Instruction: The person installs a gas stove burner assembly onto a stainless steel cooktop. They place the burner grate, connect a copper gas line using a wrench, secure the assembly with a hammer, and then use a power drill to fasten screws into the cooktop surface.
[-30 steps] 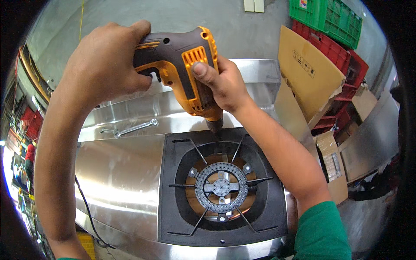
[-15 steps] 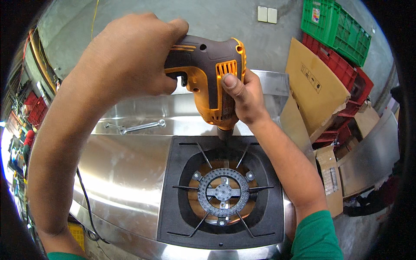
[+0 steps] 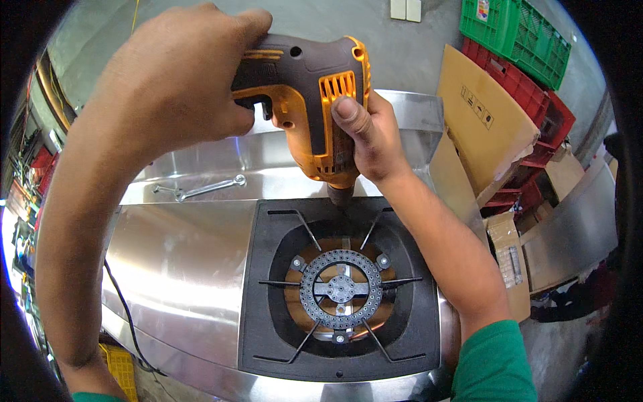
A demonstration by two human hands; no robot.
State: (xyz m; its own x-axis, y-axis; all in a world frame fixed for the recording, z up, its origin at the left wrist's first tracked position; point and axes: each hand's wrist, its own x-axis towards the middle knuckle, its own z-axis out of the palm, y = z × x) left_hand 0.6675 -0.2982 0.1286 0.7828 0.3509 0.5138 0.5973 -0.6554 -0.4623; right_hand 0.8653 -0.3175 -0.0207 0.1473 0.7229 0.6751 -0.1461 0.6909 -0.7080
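Note:
An orange and dark grey power drill [image 3: 315, 114] points nose down over the far edge of a black square burner grate [image 3: 251, 321]. My left hand [image 3: 181, 80] is wrapped round its handle, close to the trigger. My right hand [image 3: 375, 137] grips the drill's body, thumb across the vented side. The chuck [image 3: 340, 195] meets the dark rear rim of the grate; whether its tip touches is hidden in shadow. Within the grate's opening sits a round grey burner ring [image 3: 307, 291] with many small holes and a cross-shaped centre.
Wrenches [image 3: 211, 187] lie on the stainless steel stove top [image 3: 181, 254] behind the grate, at left. A black cord [image 3: 124, 305] hangs by the left edge. To the right stand cardboard [image 3: 482, 127], red crates [image 3: 549, 127] and green crates [image 3: 516, 40]. A yellow crate [image 3: 119, 368] is low at left.
The whole view has shifted slightly, so the stove, drill and hands appear a little further left and higher. Both hands keep their hold on the drill.

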